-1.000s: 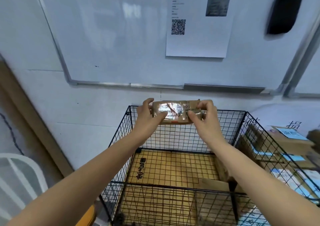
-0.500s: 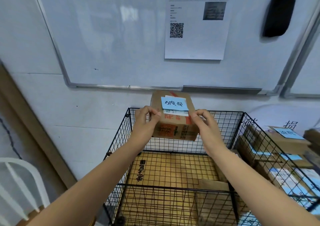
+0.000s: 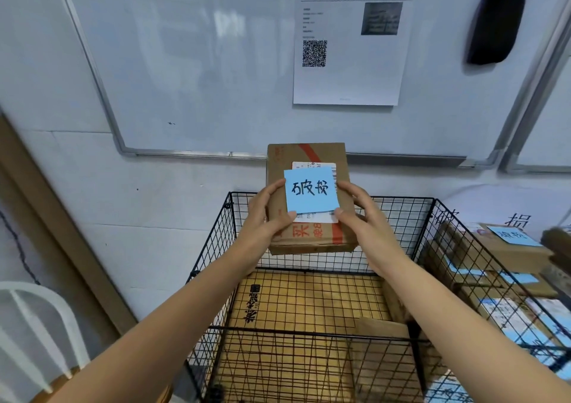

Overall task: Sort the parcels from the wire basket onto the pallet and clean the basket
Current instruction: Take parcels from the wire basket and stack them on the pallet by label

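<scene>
A brown cardboard parcel [image 3: 306,155] with red print and a blue handwritten note on its top face is held up above the black wire basket [image 3: 398,217]. My left hand [image 3: 265,217] grips its left side with the thumb on top. My right hand [image 3: 361,214] grips its right side, thumb on the note's lower corner. The parcel's top face is turned toward me. More cardboard lies flat in the basket bottom, and a small box [image 3: 383,334] leans at the near right inside.
To the right of the basket stands a stack of parcels [image 3: 506,266] with blue notes. A whiteboard [image 3: 216,62] with a printed sheet and a black eraser hangs on the wall behind. A white chair [image 3: 34,325] is at the lower left.
Both hands have tipped the parcel from edge-on to its top face toward me, so the blue note now shows fully. The view has closed in slightly.
</scene>
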